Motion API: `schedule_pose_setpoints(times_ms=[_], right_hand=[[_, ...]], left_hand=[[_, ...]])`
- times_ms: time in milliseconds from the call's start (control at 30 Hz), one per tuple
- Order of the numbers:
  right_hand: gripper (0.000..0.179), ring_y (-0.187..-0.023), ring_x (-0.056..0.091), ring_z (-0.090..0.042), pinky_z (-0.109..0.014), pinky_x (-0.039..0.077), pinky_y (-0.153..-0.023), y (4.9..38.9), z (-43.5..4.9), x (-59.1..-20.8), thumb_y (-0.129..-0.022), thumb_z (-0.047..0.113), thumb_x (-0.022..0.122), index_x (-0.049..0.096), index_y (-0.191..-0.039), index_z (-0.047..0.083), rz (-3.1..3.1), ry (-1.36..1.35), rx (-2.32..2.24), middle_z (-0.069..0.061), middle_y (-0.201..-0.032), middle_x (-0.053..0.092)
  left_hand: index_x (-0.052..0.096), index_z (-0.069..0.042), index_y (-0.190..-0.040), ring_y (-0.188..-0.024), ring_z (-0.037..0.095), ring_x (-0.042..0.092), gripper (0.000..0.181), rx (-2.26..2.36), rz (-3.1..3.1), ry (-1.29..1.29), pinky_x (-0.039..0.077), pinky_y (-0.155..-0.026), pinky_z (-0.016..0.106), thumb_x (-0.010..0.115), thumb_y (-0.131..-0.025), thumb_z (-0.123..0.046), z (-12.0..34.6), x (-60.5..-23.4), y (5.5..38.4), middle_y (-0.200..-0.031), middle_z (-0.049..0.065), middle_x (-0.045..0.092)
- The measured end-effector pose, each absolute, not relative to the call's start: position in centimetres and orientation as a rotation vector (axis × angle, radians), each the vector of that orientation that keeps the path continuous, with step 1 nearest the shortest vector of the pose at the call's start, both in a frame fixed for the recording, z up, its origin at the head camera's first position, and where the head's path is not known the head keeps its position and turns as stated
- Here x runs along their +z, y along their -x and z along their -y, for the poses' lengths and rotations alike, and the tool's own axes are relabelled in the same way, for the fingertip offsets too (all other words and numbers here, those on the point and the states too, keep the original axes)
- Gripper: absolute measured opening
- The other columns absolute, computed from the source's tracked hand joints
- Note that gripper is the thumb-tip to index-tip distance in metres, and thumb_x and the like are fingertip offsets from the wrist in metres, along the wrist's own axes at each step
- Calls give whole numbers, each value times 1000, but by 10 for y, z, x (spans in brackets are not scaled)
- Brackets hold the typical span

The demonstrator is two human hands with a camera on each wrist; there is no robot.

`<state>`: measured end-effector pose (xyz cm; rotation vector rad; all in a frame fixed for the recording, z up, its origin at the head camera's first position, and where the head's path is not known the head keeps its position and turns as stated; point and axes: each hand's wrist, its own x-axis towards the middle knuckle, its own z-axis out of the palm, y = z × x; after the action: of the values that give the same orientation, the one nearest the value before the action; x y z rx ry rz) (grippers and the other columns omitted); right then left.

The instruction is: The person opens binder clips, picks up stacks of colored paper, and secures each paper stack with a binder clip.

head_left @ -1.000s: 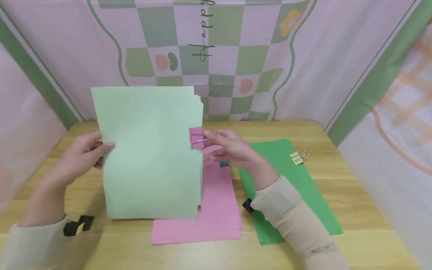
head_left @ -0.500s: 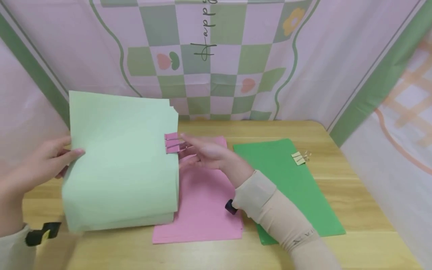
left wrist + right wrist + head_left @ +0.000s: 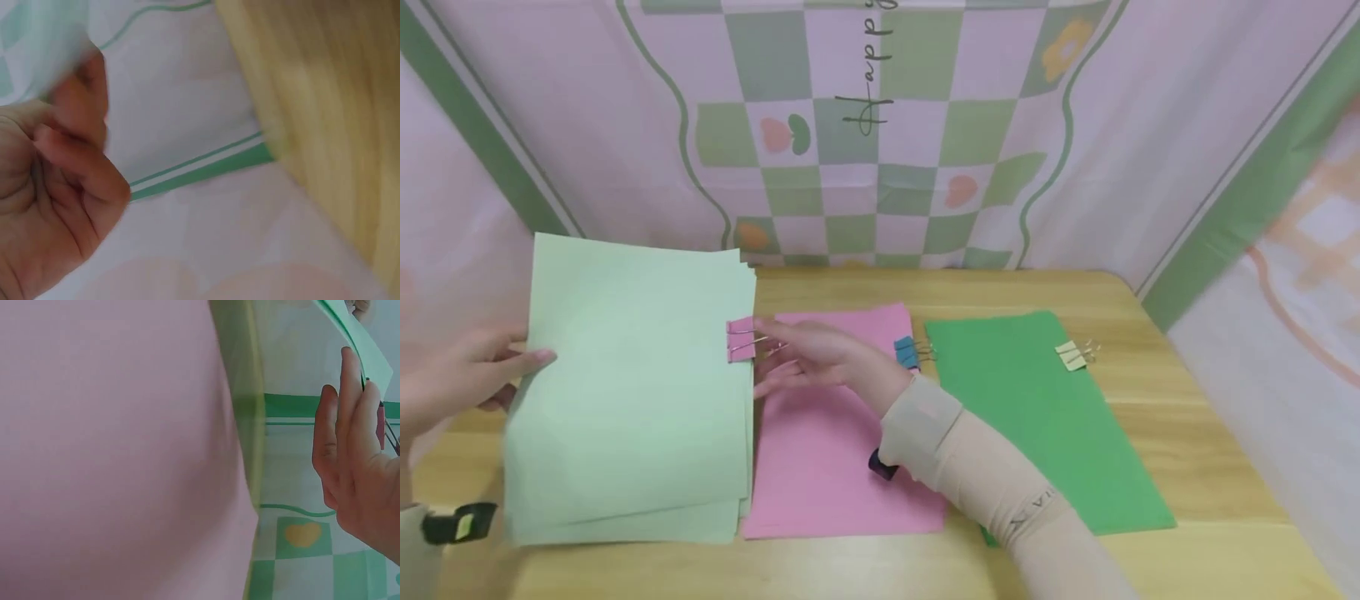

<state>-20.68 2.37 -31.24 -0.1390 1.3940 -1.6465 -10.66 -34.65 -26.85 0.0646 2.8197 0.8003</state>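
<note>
A stack of light green paper (image 3: 632,383) is held tilted over the left part of the table, its loose sheets fanned at the lower edge. My left hand (image 3: 463,375) pinches its left edge, thumb on top and fingers behind. On the right edge sits a pink binder clip (image 3: 741,340) with its wire handles pointing right. There my right hand (image 3: 827,354) holds the edge at the clip; in the right wrist view its long fingers (image 3: 349,406) lie along the green sheets (image 3: 375,353). The left wrist view shows the left fingers (image 3: 78,112) curled at the blurred paper.
A pink paper stack (image 3: 850,467) with a blue binder clip (image 3: 907,353) lies mid-table, beneath the right forearm. Right of it is a dark green paper stack (image 3: 1045,417) with a pale yellow binder clip (image 3: 1071,356). A patterned curtain (image 3: 917,125) hangs behind the wooden table (image 3: 1210,467).
Both hands have carried the light green stack left and lowered it toward the table. The pink stack and its blue clip are now uncovered. The dark green stack stays put.
</note>
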Motion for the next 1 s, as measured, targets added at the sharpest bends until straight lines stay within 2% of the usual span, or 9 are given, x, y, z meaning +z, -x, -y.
schedule_pose_setpoints(times_ms=[133,200,400,467,500,600,700,867,1000], right_hand=[[56,-92,75,-33,-22,59,-71,211,-13,-320,-98,41,61,51,-142,8,-1445,133,-1614,-18,-116,65],[51,-95,74,-33,-22,59,-73,213,-7,-323,-98,39,62,52,-138,10,-1484,138,-1604,-18,-114,66],[32,-95,74,-33,-32,58,-90,218,8,-336,-98,30,64,50,-110,4,-1545,101,-1601,-17,-106,70],[35,-97,73,-34,-33,58,-92,220,11,-340,-98,30,65,50,-112,1,-1567,89,-1593,-18,-104,71],[38,-96,73,-35,-34,58,-91,221,12,-341,-97,29,65,51,-117,0,-1577,82,-1591,-19,-102,70],[44,-90,74,-35,-29,61,-80,225,15,-345,-97,29,65,53,-125,-2,-1614,56,-1560,-20,-96,69],[44,-79,75,-31,-25,60,-67,229,16,-348,-97,30,66,55,-123,-4,-1640,43,-1523,-20,-94,70],[42,-71,72,-24,-24,60,-65,232,17,-350,-98,27,63,56,-122,-7,-1675,69,-1489,-22,-98,71],[39,-68,71,-23,-26,61,-69,232,17,-351,-99,26,63,57,-123,-5,-1691,64,-1473,-23,-99,72]], left_hand=[[46,4,-98,-50,10,37,30,806,-2821,-87,40,-48,26,39,-109,-23,355,-276,114,-63,-4,36],[43,2,-92,-52,10,39,30,803,-2834,-83,40,-50,26,39,-109,-23,358,-280,119,-67,-4,35],[46,3,-101,-50,10,39,25,784,-2855,-100,41,-52,25,44,-107,-21,367,-293,132,-67,-3,32],[46,6,-107,-52,10,39,29,786,-2820,-89,42,-55,25,44,-107,-23,369,-297,136,-71,-1,37],[47,9,-112,-55,9,41,33,766,-2811,-74,45,-57,25,44,-107,-24,370,-299,138,-75,6,45],[46,11,-127,-54,8,41,40,758,-2769,-50,46,-57,26,45,-107,-25,370,-305,147,-75,9,50],[46,12,-130,-54,7,43,41,758,-2767,-64,46,-54,26,47,-106,-22,369,-311,155,-78,14,57],[48,13,-129,-49,6,41,38,811,-2773,-88,43,-49,24,49,-104,-16,366,-319,162,-69,7,55],[50,11,-128,-43,5,36,36,873,-2746,-66,41,-46,23,49,-103,-14,362,-323,163,-58,-5,43]])
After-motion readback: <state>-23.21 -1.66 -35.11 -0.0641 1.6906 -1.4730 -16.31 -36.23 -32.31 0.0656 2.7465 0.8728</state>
